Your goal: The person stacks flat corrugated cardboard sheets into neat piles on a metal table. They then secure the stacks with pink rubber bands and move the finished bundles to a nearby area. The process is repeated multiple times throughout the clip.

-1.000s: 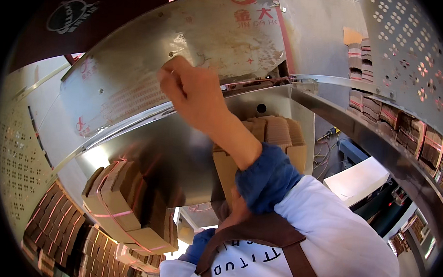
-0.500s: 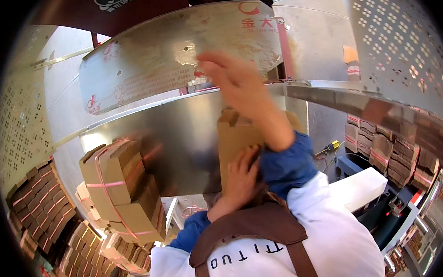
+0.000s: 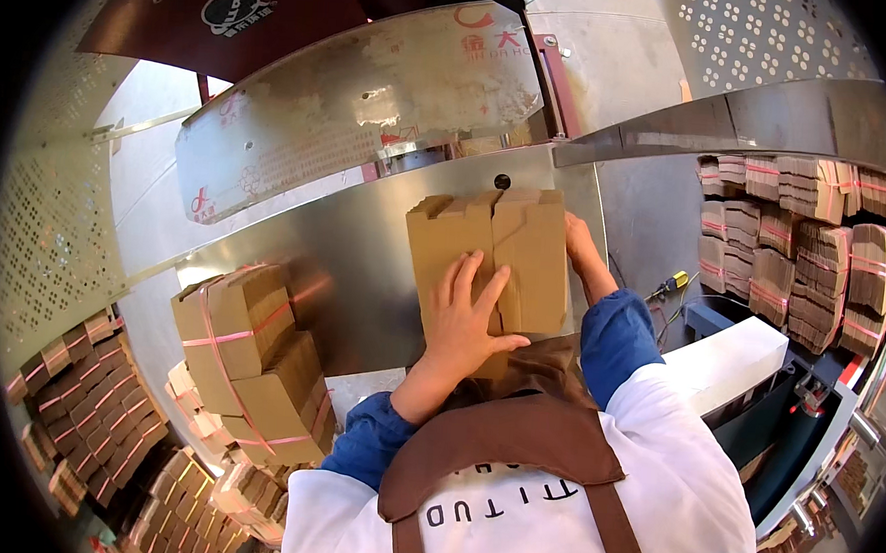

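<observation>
Two side-by-side stacks of flat brown cardboard pieces (image 3: 529,251) lie in front of me on a shiny metal table (image 3: 351,302). My left hand (image 3: 466,313) rests on top of the left stack, its fingers spread and the thumb pointing right over the near end. At the far right side of the right stack is my right hand (image 3: 586,254), closed against the edge, with its fingertips hidden behind the cardboard. The cardboard has notched far ends. A narrow seam runs between the two stacks.
Tied cardboard bundles (image 3: 248,356) with pink straps stand at the table's left end. Beyond the table is a tilted metal plate (image 3: 321,120) on a dark red machine (image 3: 226,15). More bundles (image 3: 795,255) are piled right, behind a white box-shaped part (image 3: 729,362) and a yellow-handled tool (image 3: 675,281).
My right hand has come down from above the metal plate to the right side of the cardboard. My left hand now lies spread on the left stack, and both stacks are in plain view.
</observation>
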